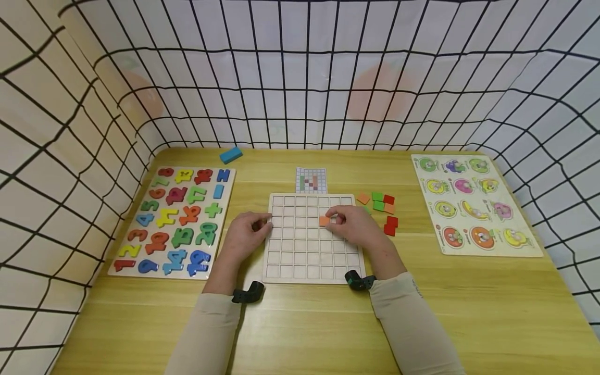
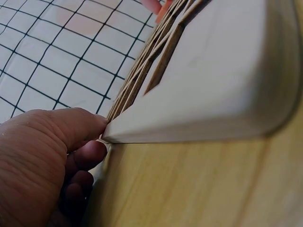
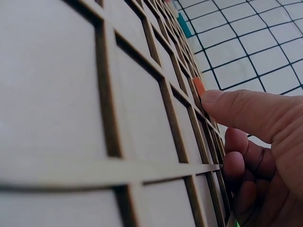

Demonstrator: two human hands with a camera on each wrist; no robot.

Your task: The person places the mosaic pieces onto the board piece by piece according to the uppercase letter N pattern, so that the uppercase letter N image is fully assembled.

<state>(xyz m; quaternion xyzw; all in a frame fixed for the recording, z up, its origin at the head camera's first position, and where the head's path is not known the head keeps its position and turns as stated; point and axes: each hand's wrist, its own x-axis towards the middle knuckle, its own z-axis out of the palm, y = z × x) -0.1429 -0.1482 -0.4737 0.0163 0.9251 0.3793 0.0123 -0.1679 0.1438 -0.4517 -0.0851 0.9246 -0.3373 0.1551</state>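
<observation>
A wooden grid board (image 1: 301,258) with square recesses lies on the table in front of me. My right hand (image 1: 358,225) pinches a small orange square tile (image 1: 324,221) over the upper right part of the grid. In the right wrist view the thumb is against that tile (image 3: 198,86), low over the cells; whether it sits fully in a recess I cannot tell. At the board's left edge, my left hand (image 1: 244,234) holds the rim between thumb and fingers, as the left wrist view of the hand (image 2: 38,156) also shows.
Loose red tiles (image 1: 390,226), green tiles (image 1: 377,196) and an orange tile (image 1: 363,198) lie right of the board. A pattern card (image 1: 311,180) touches its far edge. Number puzzle (image 1: 159,266) left, fruit puzzle (image 1: 464,208) right, blue block (image 1: 231,155) behind. Black wire mesh (image 1: 307,99) encloses the table.
</observation>
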